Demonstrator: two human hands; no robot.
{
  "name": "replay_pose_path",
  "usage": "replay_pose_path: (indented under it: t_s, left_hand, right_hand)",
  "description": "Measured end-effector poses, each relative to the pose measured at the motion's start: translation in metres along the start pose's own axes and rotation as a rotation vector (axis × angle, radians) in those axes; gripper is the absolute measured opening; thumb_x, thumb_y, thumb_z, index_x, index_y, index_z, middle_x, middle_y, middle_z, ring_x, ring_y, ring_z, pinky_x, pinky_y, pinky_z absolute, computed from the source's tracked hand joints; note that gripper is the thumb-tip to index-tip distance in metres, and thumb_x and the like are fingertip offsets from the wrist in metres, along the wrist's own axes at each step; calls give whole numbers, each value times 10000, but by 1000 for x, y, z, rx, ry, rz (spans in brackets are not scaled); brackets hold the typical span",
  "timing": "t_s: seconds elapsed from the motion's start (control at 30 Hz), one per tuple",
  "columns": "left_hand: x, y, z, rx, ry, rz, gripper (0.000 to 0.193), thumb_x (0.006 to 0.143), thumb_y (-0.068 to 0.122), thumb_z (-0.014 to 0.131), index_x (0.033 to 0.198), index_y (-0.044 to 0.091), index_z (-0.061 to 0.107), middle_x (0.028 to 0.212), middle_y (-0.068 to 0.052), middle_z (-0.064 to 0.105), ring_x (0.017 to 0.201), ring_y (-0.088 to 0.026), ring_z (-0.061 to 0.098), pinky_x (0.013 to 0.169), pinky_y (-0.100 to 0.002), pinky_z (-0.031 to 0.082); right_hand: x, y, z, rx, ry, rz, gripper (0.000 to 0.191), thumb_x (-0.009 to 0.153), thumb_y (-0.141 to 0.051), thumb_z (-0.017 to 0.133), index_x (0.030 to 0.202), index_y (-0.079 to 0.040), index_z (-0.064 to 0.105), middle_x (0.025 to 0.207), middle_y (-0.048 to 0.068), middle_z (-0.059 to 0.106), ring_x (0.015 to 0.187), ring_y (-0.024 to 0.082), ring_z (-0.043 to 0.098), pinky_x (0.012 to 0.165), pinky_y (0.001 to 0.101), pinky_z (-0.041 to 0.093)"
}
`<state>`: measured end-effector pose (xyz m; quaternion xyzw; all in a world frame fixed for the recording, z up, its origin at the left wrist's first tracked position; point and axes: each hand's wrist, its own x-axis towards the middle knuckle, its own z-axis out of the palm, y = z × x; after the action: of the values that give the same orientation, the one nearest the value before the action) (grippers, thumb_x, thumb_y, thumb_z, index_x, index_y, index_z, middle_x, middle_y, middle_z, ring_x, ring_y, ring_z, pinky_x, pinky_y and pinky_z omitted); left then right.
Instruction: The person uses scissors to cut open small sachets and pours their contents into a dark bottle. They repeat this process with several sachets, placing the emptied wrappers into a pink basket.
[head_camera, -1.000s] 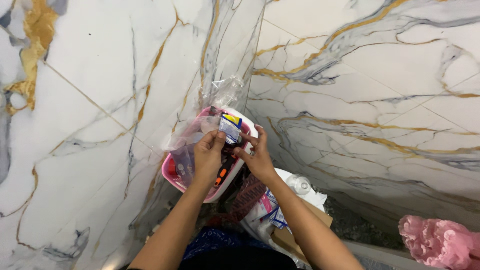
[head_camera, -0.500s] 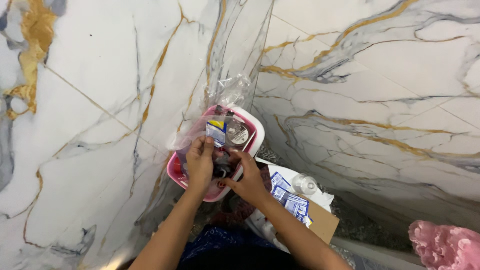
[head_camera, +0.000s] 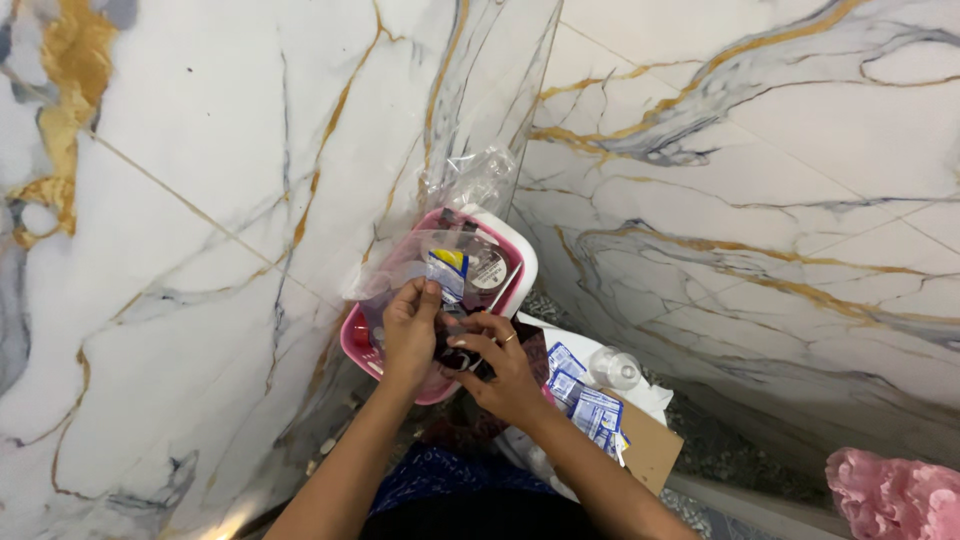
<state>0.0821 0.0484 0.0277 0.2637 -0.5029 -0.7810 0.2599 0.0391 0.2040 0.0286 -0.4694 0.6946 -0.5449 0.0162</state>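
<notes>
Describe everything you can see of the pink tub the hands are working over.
The pink tub looks like plastic, with a rounded rim and a white section at its far end. It sits tilted in the corner between two marble-look walls. Clear plastic wrap spills out of it, over small packets inside. The left hand reaches into it; the right hand hovers at its near edge.

Pink fluffy item (head_camera: 893, 495): cut off by right and bottom edges. Dark packet (head_camera: 470, 355): mostly hidden between left hand (head_camera: 408, 335) and right hand (head_camera: 497, 372). Pink basket (head_camera: 355, 345): contents blurred behind clear plastic bag (head_camera: 420, 262).
</notes>
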Motion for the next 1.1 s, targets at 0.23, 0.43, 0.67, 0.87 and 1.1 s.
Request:
replay_pose_path:
  t_s: [0.23,0.43,0.67,0.87,1.1]
  left_hand:
    - [3,10,6,2,-54,-9,246,1040,260,587,1026,32,675,845,-8,694,712,-53,630,643,-218,501]
    - [7,16,13,-63,-59,39,256,1059,257,588,1033,17,675,891,-5,701,762,-50,612,672,-227,505]
    - [7,14,20,-49,-27,81,245,1039,243,596,1068,15,681,943,8,715,829,-38,619,754,-210,511]
    - [3,13,24,-46,-5,69,265,1044,253,596,1087,9,689,926,7,703,801,-47,585,710,-228,482]
    - [4,9,27,-32,-12,59,252,1041,246,595,1077,16,690,912,-4,714,791,-53,605,713,-231,499]
  right_hand:
    - [27,-6,-8,89,65,110,437,692,-47,901,1074,-92,694,1275,89,619,1197,261,641,1007,369,531]
    - [42,-12,-5,31,217,257,414,684,-14,873,1050,-54,684,1305,95,598,1193,264,622,1006,378,514]
    - [36,-10,6,-63,391,165,415,722,-21,864,1097,-23,687,1358,130,559,1235,293,607,1029,386,516]
    - [25,-12,12,-183,464,149,343,789,-58,868,1068,-47,667,1383,143,520,1206,275,625,1001,381,529]
    - [27,-11,-5,-116,337,174,563,792,-101,852,1286,-28,591,1458,168,487,1173,293,635,960,391,541]
